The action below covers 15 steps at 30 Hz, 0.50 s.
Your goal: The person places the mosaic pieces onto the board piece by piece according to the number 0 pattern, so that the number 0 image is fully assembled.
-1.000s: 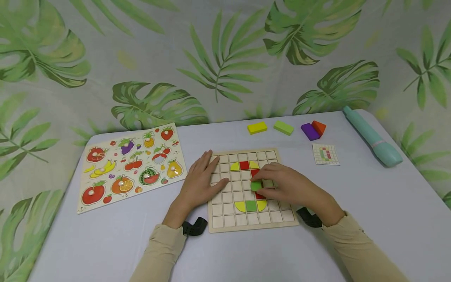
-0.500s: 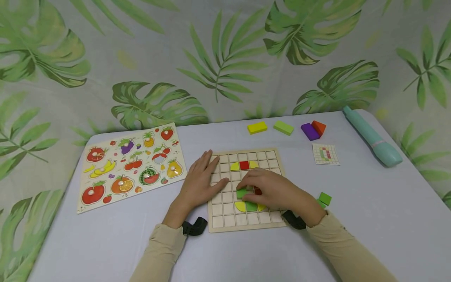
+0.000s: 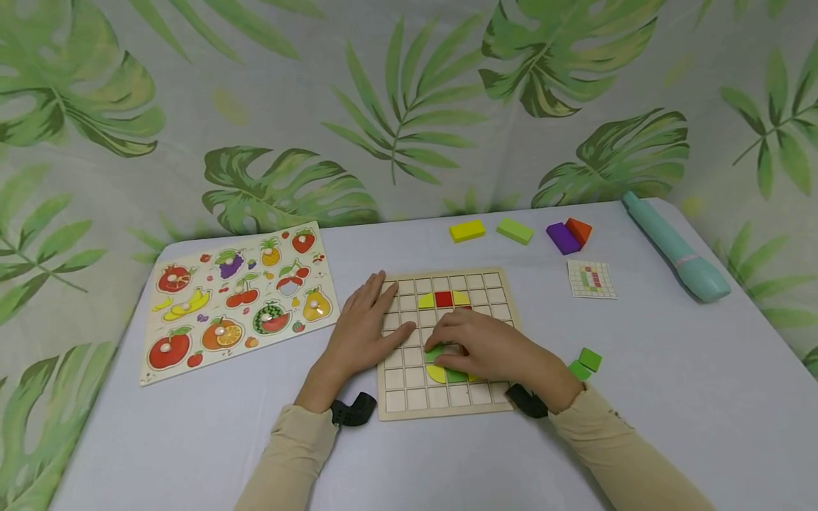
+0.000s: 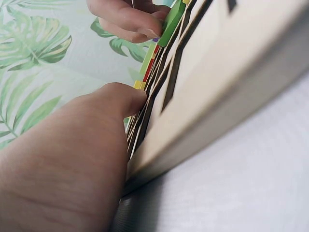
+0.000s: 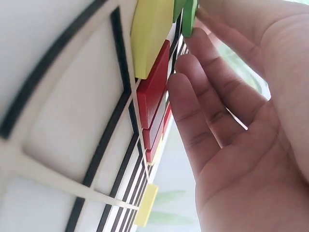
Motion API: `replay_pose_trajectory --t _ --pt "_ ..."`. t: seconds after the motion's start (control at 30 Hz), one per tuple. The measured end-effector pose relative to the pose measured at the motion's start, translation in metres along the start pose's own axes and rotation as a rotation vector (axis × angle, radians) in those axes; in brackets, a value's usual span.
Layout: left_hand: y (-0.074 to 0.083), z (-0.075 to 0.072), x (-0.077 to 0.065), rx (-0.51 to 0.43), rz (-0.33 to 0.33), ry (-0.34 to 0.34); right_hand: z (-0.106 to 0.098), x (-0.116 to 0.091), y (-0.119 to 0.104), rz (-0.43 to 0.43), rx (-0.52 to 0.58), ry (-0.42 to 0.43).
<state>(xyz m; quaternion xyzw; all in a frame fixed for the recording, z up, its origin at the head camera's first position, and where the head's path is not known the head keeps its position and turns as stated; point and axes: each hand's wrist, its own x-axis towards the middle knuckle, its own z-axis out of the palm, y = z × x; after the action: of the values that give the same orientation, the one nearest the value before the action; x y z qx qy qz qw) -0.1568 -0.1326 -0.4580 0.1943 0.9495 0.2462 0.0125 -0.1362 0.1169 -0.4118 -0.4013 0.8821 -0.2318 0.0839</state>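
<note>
A pale wooden grid board [image 3: 415,402] lies on the table with flat coloured tiles in its squares. My left hand [image 3: 366,333] rests along its left edge, thumb spread onto the squares. With thumb and fingertips, my right hand [image 3: 482,344] pinches a green square tile [image 3: 434,353] just above the yellow quarter-round tile [image 3: 437,374]. In the left wrist view that green tile [image 4: 172,23] touches or nearly touches the grid; I cannot tell which. Red tiles [image 5: 153,87] run beneath my right palm, mostly hidden in the head view. A red tile [image 3: 444,299] sits between yellow ones at the top.
Two loose green tiles [image 3: 591,359] lie beside my right wrist. Yellow [image 3: 467,231], light green [image 3: 515,231], purple [image 3: 563,238] and orange blocks [image 3: 579,232] stand at the back. A pattern card [image 3: 591,279], a teal object [image 3: 677,248] and a fruit puzzle [image 3: 239,305] flank the board.
My right hand has moved left and slightly down across the board with the green tile, then shifted only a little. Loose green tiles beside the wrist have come into view. My left hand stays put.
</note>
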Motion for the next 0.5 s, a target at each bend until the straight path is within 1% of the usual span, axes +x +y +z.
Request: replay_pose_trajectory --t 0.1,0.27,0.4,0.5 --pt "0.000 0.000 0.000 -0.003 -0.002 0.001 0.000 0.000 -0.001 -0.018 -0.009 -0.001" --pt "0.001 -0.001 -0.001 -0.004 -0.001 0.000 -0.001 -0.002 -0.001 -0.019 -0.020 -0.007" --pt "0.001 -0.001 -0.001 -0.002 0.002 0.006 -0.006 -0.006 -0.001 -0.004 -0.017 0.008" --pt "0.001 -0.001 -0.001 -0.007 0.004 0.015 -0.013 -0.013 0.001 0.020 -0.023 0.022"
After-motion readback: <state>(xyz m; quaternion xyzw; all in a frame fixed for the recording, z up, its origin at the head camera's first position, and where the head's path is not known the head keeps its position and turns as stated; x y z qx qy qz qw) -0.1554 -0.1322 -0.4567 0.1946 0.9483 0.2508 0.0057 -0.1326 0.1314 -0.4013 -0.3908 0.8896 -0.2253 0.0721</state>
